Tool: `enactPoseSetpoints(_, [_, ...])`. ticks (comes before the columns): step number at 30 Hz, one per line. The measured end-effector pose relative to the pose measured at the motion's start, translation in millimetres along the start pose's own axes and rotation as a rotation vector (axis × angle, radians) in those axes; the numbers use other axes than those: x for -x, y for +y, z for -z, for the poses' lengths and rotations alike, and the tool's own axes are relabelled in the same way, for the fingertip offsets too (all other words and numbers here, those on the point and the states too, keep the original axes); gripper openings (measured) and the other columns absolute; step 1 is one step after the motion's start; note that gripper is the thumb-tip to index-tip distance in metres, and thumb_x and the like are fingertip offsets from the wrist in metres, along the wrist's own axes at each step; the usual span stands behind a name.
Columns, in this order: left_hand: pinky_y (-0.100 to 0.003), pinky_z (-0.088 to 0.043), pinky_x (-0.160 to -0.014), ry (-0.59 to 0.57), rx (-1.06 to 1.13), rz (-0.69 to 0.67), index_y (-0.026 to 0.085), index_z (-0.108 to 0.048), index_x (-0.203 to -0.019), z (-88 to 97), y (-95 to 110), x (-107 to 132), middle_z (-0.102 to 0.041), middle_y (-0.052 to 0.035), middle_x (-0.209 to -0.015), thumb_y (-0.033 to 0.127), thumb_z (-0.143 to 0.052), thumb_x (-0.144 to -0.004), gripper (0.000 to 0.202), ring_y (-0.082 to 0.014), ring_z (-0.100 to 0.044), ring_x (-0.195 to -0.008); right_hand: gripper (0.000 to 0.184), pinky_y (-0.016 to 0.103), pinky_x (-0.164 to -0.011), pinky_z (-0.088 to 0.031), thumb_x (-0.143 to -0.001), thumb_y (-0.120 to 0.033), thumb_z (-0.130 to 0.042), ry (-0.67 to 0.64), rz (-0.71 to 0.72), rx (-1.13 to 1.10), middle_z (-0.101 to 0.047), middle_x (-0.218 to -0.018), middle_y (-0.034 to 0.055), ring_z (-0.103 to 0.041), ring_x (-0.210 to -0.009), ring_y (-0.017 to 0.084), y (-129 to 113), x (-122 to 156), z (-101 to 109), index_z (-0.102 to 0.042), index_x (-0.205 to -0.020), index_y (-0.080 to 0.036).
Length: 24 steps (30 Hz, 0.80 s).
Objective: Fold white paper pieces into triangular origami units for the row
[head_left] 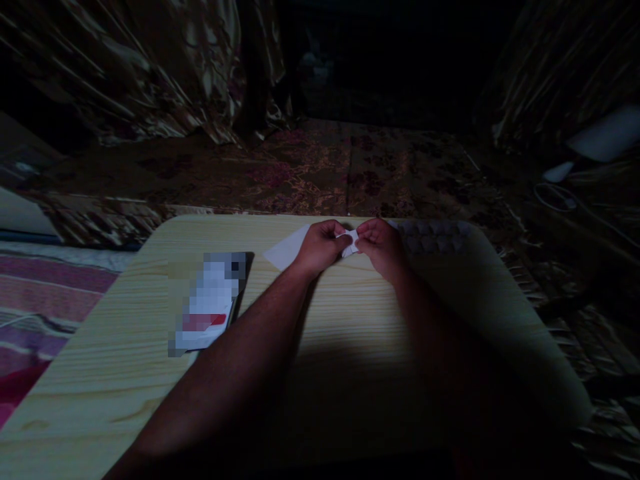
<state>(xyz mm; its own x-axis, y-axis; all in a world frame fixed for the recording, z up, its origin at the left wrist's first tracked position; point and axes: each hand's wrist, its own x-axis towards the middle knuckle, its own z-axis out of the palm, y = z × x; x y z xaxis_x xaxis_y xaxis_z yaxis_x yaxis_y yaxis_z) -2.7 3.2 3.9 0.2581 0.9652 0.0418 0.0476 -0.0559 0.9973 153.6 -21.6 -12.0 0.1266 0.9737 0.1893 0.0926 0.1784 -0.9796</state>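
Note:
Near the far edge of the wooden table, both hands pinch a small folded piece of white paper (351,244) between them. My left hand (324,248) is closed on its left side, thumb pressed on top. From the right, my right hand (379,244) grips the other side with closed fingertips. The creases show only faintly in the dim light. A larger sheet of white paper (286,248) lies flat on the table just left of my left hand, partly covered by it.
A blurred-out white and red item (207,300) lies left of my left forearm on the pale wooden table (350,347). A grey egg tray (433,238) sits at the far right edge. Patterned cloth (300,160) covers the surface beyond. A white cable (555,197) is at right.

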Motion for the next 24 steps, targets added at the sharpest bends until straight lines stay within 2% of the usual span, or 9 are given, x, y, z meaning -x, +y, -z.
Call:
enactPoseSetpoints(12, [-0.024, -0.038, -0.053, -0.010, 0.028, -0.014, 0.016, -0.063, -0.071, 0.3, -2.1, -0.6, -0.061, 0.0017, -0.062, 0.027, -0.077, -0.064, 0.019, -0.0098, -0.050, -0.053, 0.027, 0.031, -0.060, -0.052, -0.063, -0.023, -0.070, 0.007, -0.003, 0.018, -0.065, -0.072, -0.0020, -0.062, -0.064, 0.016, 1.9, 0.3, 2.1, -0.058, -0.088, -0.023])
enactPoseSetpoints(24, [-0.023, -0.035, -0.050, -0.005, 0.036, -0.015, 0.016, -0.065, -0.072, 0.3, -2.8, -0.1, -0.059, 0.0020, -0.059, 0.031, -0.079, -0.066, 0.022, -0.0090, -0.047, -0.050, 0.028, 0.030, -0.058, -0.051, -0.062, -0.022, -0.070, -0.007, -0.021, -0.006, -0.063, -0.069, -0.0033, -0.060, -0.061, 0.015, -3.0, 1.3, 1.8, -0.058, -0.087, -0.022])
